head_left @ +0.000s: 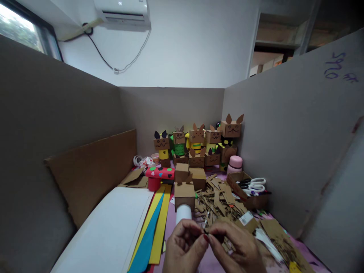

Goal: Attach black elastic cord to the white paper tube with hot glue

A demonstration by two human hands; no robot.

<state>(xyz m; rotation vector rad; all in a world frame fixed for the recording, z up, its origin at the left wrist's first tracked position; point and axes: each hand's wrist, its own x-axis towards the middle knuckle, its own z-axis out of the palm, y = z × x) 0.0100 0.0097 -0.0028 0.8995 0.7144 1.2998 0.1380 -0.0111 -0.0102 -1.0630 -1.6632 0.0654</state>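
My left hand [186, 246] and my right hand [234, 246] meet at the bottom centre, fingertips pinched together. Between them is a tiny dark piece [206, 230], too small to name. Just beyond my left hand stands a white paper tube [183, 213] beneath a brown cardboard box head [184, 196] with small ears. Scattered cardboard scraps [217, 199] lie beyond my right hand. A red tube piece [160, 173] with coloured spots rests on a shorter red tube, left of the box head.
White sheets [113, 227] and yellow and blue paper [153, 231] lie left. Cardboard animal figures [196, 136] line the back. At right are a pink bottle [235, 163], a box with scissors [257, 185] and a cardboard sheet [284, 242]. Grey partitions [173, 106] enclose the table.
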